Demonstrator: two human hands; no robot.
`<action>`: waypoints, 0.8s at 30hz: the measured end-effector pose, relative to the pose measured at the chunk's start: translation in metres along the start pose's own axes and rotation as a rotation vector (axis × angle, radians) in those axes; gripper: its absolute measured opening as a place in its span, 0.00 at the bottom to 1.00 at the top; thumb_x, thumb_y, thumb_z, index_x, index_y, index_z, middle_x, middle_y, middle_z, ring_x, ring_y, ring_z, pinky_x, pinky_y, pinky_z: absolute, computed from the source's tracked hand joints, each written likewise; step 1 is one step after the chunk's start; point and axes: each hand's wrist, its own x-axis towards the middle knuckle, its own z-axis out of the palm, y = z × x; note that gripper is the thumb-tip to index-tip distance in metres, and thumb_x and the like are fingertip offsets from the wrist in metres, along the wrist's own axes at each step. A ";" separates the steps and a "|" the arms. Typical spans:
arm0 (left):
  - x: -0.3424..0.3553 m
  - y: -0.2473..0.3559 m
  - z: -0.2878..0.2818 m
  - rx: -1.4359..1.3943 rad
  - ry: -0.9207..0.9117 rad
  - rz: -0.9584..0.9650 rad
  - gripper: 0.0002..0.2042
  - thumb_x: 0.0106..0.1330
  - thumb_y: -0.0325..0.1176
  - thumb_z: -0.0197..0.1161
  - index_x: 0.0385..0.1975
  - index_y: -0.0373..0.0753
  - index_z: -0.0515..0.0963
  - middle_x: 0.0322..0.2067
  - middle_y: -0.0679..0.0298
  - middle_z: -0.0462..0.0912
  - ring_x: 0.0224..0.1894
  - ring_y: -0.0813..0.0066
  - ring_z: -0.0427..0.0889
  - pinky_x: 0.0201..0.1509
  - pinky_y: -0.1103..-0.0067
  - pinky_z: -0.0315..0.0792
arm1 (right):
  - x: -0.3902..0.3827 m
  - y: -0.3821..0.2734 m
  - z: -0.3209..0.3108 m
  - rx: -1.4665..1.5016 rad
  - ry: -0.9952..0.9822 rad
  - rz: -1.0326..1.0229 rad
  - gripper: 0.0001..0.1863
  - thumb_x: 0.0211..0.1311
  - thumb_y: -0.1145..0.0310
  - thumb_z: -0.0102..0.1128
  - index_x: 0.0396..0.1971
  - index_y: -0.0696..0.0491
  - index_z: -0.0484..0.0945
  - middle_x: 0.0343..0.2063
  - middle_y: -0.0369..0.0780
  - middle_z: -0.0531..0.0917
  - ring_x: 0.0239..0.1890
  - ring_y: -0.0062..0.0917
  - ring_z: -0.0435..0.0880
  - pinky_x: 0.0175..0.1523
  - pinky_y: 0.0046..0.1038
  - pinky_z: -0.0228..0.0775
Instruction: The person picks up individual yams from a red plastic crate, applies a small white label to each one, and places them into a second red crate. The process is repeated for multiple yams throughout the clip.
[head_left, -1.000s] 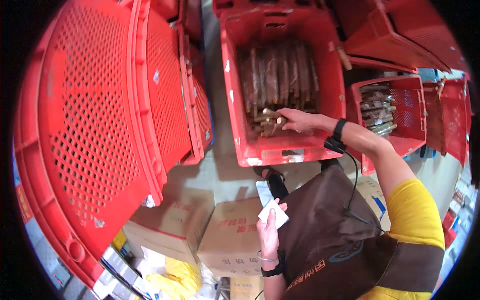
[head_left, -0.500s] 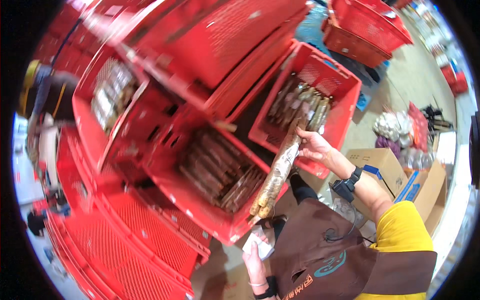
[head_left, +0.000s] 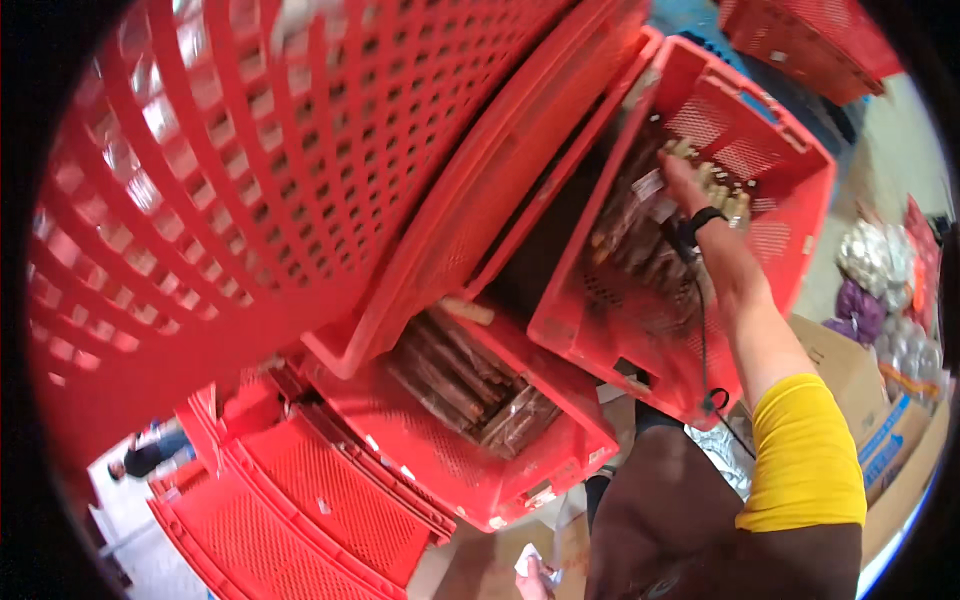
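My right hand (head_left: 684,188) reaches down into the right red crate (head_left: 818,200), among wrapped bundles of long brown root vegetables (head_left: 650,235) that look like yams. One bundle beside the hand bears a white label (head_left: 648,185). The fingers are blurred and partly hidden, so their grip on a bundle cannot be made out. Low in the view, my left hand (head_left: 534,584) is closed on a small piece of white paper (head_left: 529,558). More dark brown wrapped roots (head_left: 450,375) lie in the middle red crate (head_left: 450,470).
A large perforated red crate (head_left: 240,190) looms at upper left, near the camera. Flat red crates (head_left: 310,500) are stacked at lower left. Cardboard boxes (head_left: 850,370) and bagged produce (head_left: 880,260) sit at right. Another red crate (head_left: 800,45) stands far right.
My right hand has moved from above the crates, where it held a wrapped root bundle, down into the right crate. My left hand has dropped toward the lower edge. The whole view has shifted.
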 end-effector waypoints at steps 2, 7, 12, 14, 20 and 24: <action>0.020 -0.060 -0.045 0.002 0.097 -0.003 0.14 0.73 0.33 0.53 0.52 0.31 0.73 0.41 0.62 0.80 0.40 0.75 0.78 0.42 0.76 0.74 | 0.015 0.004 0.008 -0.207 0.001 -0.078 0.22 0.68 0.55 0.56 0.54 0.54 0.69 0.45 0.39 0.78 0.44 0.28 0.77 0.48 0.35 0.71; 0.038 -0.070 -0.051 -0.035 0.274 0.143 0.10 0.72 0.36 0.52 0.28 0.43 0.71 0.17 0.76 0.65 0.18 0.85 0.63 0.23 0.80 0.65 | -0.008 -0.074 -0.024 -0.660 0.153 -0.456 0.30 0.69 0.56 0.54 0.66 0.55 0.62 0.55 0.38 0.76 0.54 0.25 0.75 0.57 0.31 0.66; -0.002 -0.057 -0.067 -0.761 0.260 -0.045 0.07 0.74 0.37 0.52 0.33 0.44 0.70 0.14 0.77 0.53 0.16 0.85 0.53 0.23 0.83 0.56 | -0.350 -0.030 0.108 -0.551 -0.650 -0.532 0.20 0.68 0.61 0.55 0.54 0.57 0.73 0.46 0.39 0.80 0.48 0.24 0.78 0.54 0.26 0.68; 0.006 -0.058 -0.052 -1.054 -0.043 -0.106 0.07 0.75 0.38 0.50 0.37 0.43 0.71 0.14 0.77 0.53 0.16 0.86 0.54 0.23 0.84 0.56 | -0.523 -0.006 0.142 -0.630 -1.258 0.064 0.25 0.61 0.66 0.63 0.57 0.58 0.71 0.49 0.43 0.78 0.46 0.32 0.82 0.53 0.31 0.75; 0.037 -0.092 -0.069 -0.878 -0.242 0.038 0.16 0.76 0.38 0.49 0.57 0.37 0.68 0.26 0.68 0.72 0.27 0.81 0.70 0.37 0.81 0.67 | -0.650 0.284 0.159 -1.037 -1.799 0.042 0.21 0.59 0.66 0.65 0.52 0.53 0.75 0.47 0.41 0.78 0.47 0.28 0.80 0.52 0.30 0.73; 0.109 -0.155 -0.142 0.161 0.240 0.282 0.23 0.58 0.27 0.66 0.53 0.33 0.69 0.46 0.52 0.79 0.48 0.62 0.79 0.52 0.70 0.73 | -0.631 0.377 0.178 -0.890 -1.843 0.806 0.38 0.60 0.72 0.66 0.69 0.47 0.57 0.54 0.34 0.73 0.48 0.20 0.75 0.56 0.28 0.71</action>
